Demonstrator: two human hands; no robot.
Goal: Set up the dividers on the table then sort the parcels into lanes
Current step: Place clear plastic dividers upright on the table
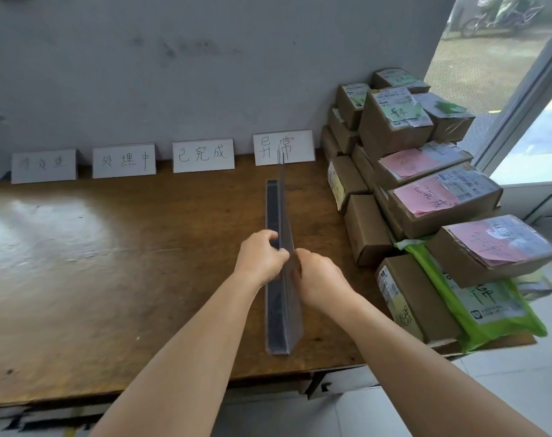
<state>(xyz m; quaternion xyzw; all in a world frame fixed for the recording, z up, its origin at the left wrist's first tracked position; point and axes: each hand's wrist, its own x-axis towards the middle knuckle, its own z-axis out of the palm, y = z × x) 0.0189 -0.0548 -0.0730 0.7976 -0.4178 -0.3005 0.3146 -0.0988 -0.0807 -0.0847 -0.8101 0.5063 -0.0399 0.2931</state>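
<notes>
1. Because the divider (281, 263) has to stand up by itself, the left hand (262, 258) and right hand (315, 279) squeeze it from both sides, fingers curled tight around it.
2. It stands on the tabletop (111, 263), running toward the last sign (283, 147), to make a lane.
3. Parcels (426, 190) wait in a pile just right of the divider, not sorted yet.

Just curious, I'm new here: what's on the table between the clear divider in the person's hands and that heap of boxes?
Nothing. In the head view, only bare wooden table lies between the divider and the parcels.
</notes>
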